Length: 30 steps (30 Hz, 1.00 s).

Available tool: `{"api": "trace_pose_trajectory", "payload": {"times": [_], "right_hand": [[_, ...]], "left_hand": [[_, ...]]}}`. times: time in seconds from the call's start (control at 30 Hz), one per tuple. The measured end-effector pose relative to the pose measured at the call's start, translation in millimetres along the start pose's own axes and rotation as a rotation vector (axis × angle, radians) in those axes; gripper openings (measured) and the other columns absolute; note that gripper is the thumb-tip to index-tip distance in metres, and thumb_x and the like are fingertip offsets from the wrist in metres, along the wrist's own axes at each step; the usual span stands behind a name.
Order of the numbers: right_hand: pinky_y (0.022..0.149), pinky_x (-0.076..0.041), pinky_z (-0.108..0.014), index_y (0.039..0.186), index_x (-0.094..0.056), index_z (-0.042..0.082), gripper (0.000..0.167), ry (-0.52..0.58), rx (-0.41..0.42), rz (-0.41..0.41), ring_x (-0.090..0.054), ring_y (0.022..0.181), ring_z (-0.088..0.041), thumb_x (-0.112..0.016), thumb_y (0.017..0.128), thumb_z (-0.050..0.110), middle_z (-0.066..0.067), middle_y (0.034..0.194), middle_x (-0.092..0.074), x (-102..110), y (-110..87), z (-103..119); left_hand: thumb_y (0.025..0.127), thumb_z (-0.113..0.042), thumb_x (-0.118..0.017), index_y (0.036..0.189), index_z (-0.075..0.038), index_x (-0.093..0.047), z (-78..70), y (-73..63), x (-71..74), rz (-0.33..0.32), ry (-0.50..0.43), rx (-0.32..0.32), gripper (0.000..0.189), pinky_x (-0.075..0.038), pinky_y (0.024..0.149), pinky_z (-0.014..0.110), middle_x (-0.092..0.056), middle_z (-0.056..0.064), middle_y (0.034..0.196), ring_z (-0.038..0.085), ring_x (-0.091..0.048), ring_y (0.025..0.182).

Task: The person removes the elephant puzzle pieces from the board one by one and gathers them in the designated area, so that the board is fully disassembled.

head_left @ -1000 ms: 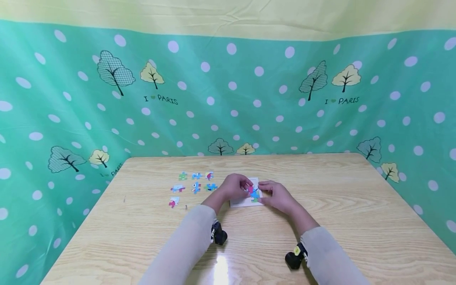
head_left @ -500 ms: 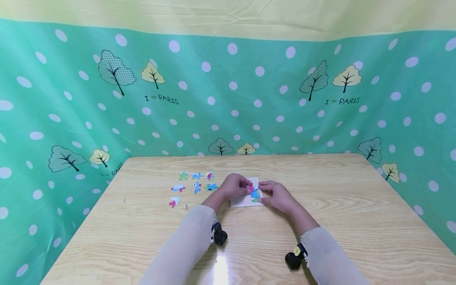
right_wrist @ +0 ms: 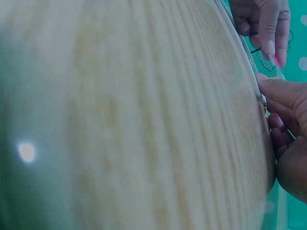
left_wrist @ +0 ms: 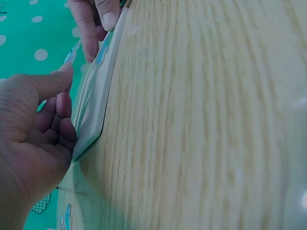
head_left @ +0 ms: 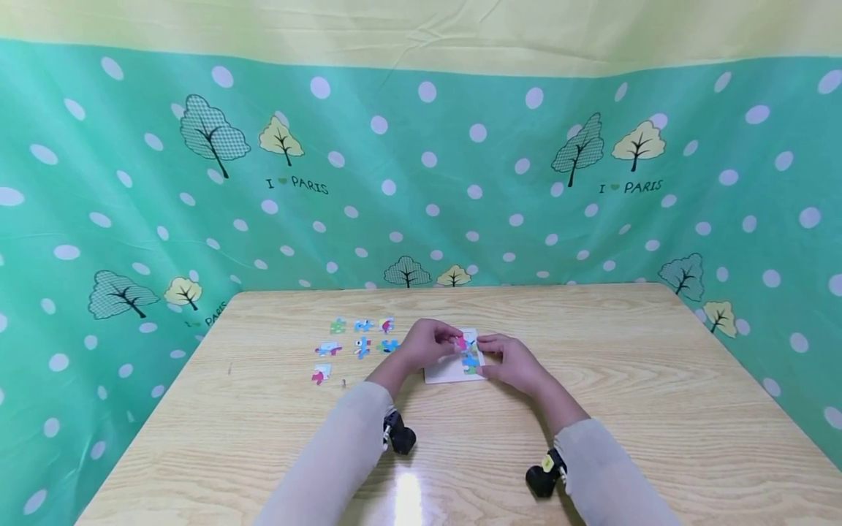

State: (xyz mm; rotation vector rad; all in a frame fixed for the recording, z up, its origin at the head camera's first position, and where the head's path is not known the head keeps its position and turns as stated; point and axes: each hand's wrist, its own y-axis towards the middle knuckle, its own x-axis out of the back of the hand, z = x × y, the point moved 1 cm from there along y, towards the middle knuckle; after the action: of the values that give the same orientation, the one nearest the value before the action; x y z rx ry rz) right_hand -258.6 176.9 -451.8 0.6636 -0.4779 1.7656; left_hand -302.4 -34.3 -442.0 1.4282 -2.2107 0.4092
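My left hand [head_left: 426, 343] pinches a pink-and-white jigsaw piece [head_left: 460, 342] between thumb and fingers, over the upper part of a white puzzle board [head_left: 442, 375]. In the left wrist view the piece [left_wrist: 72, 53] is tilted up at the fingertips. On the board's right side lie blue and green jigsaw pieces [head_left: 470, 362]. My right hand [head_left: 516, 362] holds the board's right edge, its thumb low and its index finger farther up. Part of the board is hidden behind the left hand.
Several loose jigsaw pieces lie on the table [head_left: 625, 380] left of the board, among them a green piece [head_left: 338, 326], a blue-and-white piece [head_left: 362, 347] and a white-and-pink piece [head_left: 321, 373]. A tiny grey object [head_left: 343, 383] lies near them. A patterned curtain [head_left: 421, 183] encloses the table.
My left hand has moved slightly up and left, lifting the pink piece off the blue pieces beneath it. My right hand stays at the board's right edge.
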Motion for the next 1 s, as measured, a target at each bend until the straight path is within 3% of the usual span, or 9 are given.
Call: {"api": "trace_pose_trajectory", "payload": {"times": [0.3, 1.0], "right_hand": [[0.119, -0.03, -0.054, 0.138, -0.063, -0.003, 0.049, 0.001, -0.031, -0.002, -0.038, 0.146, -0.041, -0.078, 0.092, 0.007, -0.016, 0.151, -0.053, -1, 0.2, 1], [0.12, -0.03, -0.054, 0.137, -0.063, -0.004, 0.049, -0.008, -0.035, -0.003, -0.038, 0.146, -0.042, -0.078, 0.092, 0.008, -0.017, 0.151, -0.053, -1, -1.4, 3]], "left_hand": [[0.09, -0.003, -0.078, 0.117, -0.005, -0.076, 4.5, -7.9, 8.0, 0.004, -0.071, -0.003, 0.027, -0.056, 0.078, 0.027, -0.071, 0.0, 0.094, 0.014, -0.064, 0.088], [0.09, -0.007, -0.08, 0.115, -0.003, -0.077, 4.3, -29.7, 25.1, -0.032, -0.131, -0.053, 0.026, -0.054, 0.073, 0.026, -0.073, 0.0, 0.094, 0.016, -0.063, 0.087]]}}
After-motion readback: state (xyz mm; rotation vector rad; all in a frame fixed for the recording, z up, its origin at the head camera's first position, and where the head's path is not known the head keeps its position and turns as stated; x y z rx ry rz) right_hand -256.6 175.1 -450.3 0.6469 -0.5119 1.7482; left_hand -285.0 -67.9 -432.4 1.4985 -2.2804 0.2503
